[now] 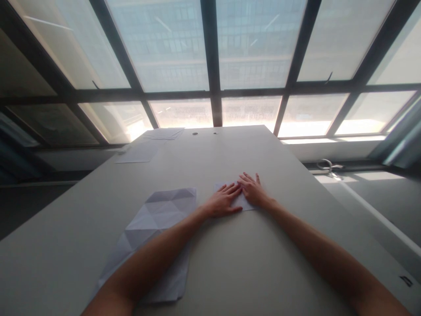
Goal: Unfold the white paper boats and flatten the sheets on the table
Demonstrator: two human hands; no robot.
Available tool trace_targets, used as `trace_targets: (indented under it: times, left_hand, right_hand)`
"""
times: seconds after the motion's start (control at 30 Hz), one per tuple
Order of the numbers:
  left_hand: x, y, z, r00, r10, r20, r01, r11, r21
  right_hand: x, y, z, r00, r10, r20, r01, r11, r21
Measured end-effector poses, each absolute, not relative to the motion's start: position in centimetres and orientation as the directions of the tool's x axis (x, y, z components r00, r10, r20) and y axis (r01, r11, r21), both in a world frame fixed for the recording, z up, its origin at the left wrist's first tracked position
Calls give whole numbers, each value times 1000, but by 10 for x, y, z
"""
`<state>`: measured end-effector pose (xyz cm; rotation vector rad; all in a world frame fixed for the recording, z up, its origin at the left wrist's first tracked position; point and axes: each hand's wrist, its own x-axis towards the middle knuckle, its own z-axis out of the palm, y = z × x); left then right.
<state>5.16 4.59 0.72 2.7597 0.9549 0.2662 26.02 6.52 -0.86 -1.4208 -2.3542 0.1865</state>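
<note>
Flat under both hands [238,197] lies folded paper [244,203].

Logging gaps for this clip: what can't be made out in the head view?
- Small paper: mostly hidden beneath left hand and right hand; its folds unreadable.
- Creased sheet: near part covered by the left forearm.
- Far papers: too small to tell any marks.
</note>
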Motion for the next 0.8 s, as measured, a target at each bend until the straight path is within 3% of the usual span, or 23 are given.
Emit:
trace_targets:
  times: [0.17,0.37,0.47,0.6,0.8]
  left_hand:
    - [53,46,9,756,640,135,603,-762,234]
    - [48,51,10,646,722,248,722,-683,112]
    - [46,54,11,539,786,303,799,-591,109]
    - [45,54,11,501,823,268,815,-553,174]
    - [47,49,5,579,808,115,788,-590,176]
  right_hand:
    - [259,67,-10,-466,852,240,774,524,-356]
    - [258,63,-3,-412,867,282,832,484,-273]
    - [259,61,4,-366,886,284,866,436,-245]
    - [261,58,10,-309,906,289,893,381,-241]
    - [257,53,12,-185,943,276,944,249,-217]
